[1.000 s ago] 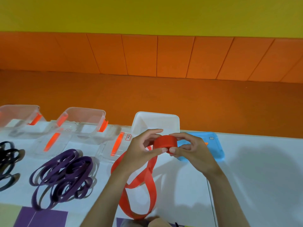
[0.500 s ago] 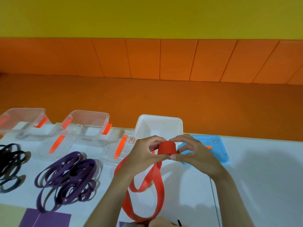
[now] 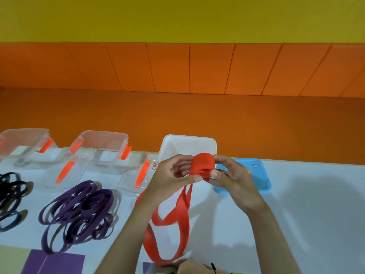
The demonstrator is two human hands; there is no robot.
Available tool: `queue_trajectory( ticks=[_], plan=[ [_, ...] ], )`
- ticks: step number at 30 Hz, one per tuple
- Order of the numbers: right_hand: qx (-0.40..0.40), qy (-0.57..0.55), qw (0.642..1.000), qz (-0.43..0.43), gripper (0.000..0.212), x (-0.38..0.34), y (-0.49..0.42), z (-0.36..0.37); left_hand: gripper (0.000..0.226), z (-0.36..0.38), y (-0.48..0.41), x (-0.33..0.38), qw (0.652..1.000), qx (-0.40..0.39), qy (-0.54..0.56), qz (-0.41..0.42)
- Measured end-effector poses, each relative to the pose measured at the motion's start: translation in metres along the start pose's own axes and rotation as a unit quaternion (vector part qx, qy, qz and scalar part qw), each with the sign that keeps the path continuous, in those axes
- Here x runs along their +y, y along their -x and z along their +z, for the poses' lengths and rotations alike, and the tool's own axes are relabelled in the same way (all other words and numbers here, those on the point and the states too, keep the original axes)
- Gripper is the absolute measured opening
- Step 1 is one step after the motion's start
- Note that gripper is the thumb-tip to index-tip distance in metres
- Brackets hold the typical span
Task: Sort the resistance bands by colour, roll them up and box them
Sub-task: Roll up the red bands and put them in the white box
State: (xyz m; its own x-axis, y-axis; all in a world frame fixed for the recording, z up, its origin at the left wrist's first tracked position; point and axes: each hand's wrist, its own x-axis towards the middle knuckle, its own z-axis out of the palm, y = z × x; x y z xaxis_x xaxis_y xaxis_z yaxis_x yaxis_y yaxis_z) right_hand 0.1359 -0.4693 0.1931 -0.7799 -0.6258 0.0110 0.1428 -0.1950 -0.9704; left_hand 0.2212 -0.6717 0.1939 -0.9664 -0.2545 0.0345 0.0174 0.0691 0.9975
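Head: white table, orange wall.

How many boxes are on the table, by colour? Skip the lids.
clear boxes: 2
white box: 1
Total: 3

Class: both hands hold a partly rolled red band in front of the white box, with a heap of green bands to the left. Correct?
No. In the head view the heap of bands is purple, not green. The left hand and right hand do hold the partly rolled red band before the white box.
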Motion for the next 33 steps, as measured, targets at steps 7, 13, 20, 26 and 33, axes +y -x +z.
queue_trajectory(
  ticks=[7, 13, 20, 26, 33],
  plan=[
    [0.025, -0.079, 0.997, 0.007, 0.035, 0.014, 0.004, 0.004, 0.044, -0.001, 0.001, 0.007, 0.998, -0.009, -0.055, -0.004],
    [-0.005, 0.094, 0.996, 0.000, 0.052, -0.003, 0.015, -0.012, 0.042, 0.001, 0.012, 0.007, 0.991, -0.022, -0.125, 0.046],
    [-0.005, 0.267, 0.964, 0.000, 0.046, -0.024, 0.013, -0.020, 0.048, 0.005, 0.017, 0.005, 0.986, -0.055, -0.150, 0.054],
    [0.048, 0.129, 0.990, -0.019, 0.040, -0.005, 0.018, -0.014, 0.051, 0.000, 0.015, -0.005, 0.995, -0.059, -0.083, -0.004],
    [-0.035, 0.225, 0.974, 0.006, 0.067, 0.003, 0.012, -0.015, 0.047, -0.013, 0.016, -0.014, 0.985, -0.069, -0.159, -0.005]
  ],
)
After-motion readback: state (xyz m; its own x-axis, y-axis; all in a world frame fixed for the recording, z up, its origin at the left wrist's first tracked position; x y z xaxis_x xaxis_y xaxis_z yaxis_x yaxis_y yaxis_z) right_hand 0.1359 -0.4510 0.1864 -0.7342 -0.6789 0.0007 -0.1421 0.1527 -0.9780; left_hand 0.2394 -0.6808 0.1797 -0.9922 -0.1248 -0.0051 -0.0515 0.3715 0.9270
